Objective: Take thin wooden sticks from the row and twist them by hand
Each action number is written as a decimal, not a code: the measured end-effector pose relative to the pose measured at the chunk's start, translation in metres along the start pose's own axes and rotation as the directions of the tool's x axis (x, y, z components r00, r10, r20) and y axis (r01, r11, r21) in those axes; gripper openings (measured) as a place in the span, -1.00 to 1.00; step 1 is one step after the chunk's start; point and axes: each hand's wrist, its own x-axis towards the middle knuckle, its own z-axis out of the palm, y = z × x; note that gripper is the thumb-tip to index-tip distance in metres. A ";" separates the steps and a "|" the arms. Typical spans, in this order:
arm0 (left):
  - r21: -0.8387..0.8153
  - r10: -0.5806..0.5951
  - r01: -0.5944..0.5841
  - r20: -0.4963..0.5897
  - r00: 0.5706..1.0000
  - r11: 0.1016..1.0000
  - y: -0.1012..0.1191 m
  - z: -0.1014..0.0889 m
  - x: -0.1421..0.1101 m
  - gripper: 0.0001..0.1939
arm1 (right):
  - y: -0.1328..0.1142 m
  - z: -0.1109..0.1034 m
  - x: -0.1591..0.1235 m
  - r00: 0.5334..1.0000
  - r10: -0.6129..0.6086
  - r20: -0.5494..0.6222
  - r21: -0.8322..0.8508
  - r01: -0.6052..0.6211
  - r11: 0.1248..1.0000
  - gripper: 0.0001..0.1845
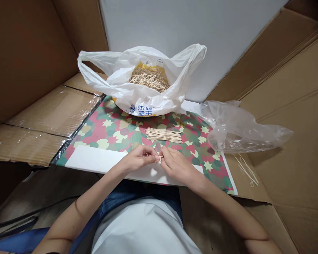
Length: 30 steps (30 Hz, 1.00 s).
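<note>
My left hand (pixel 141 157) and my right hand (pixel 175 163) meet fingertip to fingertip over the near edge of a star-patterned camouflage mat (pixel 113 128). Both are closed in a pinch on a short thin wooden stick (pixel 159 158) between them. Just beyond my hands lies a neat bundle of thin wooden sticks (pixel 164 135) on the mat. A white plastic shopping bag (pixel 141 83) stands open at the mat's far edge, filled with a tangle of similar sticks.
A crumpled clear plastic bag (pixel 241 128) lies at the right of the mat. A few loose sticks (pixel 246 171) rest on the cardboard to the right. Cardboard walls (pixel 29 53) enclose the space; a white panel (pixel 190 28) stands behind.
</note>
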 end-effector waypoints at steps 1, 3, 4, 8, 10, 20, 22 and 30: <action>0.010 0.007 -0.007 -0.009 1.000 1.000 0.001 0.000 -0.001 -0.74 | 0.001 -0.002 -0.001 1.000 -0.014 -0.016 -0.004 0.014 1.000 -0.88; 0.041 0.017 -0.015 -0.047 0.999 0.999 0.003 -0.001 -0.003 -0.74 | 0.005 -0.006 -0.005 0.997 -0.028 -0.077 -0.012 0.027 1.000 -0.90; 0.062 0.022 -0.017 -0.077 0.997 0.998 0.003 -0.001 -0.003 -0.74 | 0.006 -0.009 -0.008 0.992 -0.025 -0.122 -0.011 0.023 1.000 -0.88; 0.140 0.081 -0.049 -0.233 0.969 0.989 0.001 0.004 -0.005 -0.76 | 0.003 -0.016 -0.020 0.946 0.098 -0.309 0.149 -0.054 0.987 -0.83; 0.143 0.123 -0.085 -0.281 0.952 0.986 0.000 0.008 -0.007 -0.77 | -0.004 -0.013 -0.024 0.940 0.165 -0.298 0.273 -0.081 0.959 -0.92; 0.131 0.182 -0.146 -0.329 0.927 0.981 0.002 0.023 -0.015 -0.85 | -0.020 0.011 -0.018 0.937 0.260 -0.236 0.404 -0.149 0.903 -0.87; 0.157 0.200 -0.153 -0.345 0.917 0.976 0.001 0.024 -0.015 -0.86 | -0.018 0.009 -0.016 0.944 0.239 -0.226 0.386 -0.139 0.912 -0.86; -0.001 0.179 -0.186 -0.269 0.946 0.982 -0.009 0.019 -0.007 -0.86 | -0.013 0.003 -0.013 0.958 0.274 -0.080 0.456 -0.210 0.865 -0.88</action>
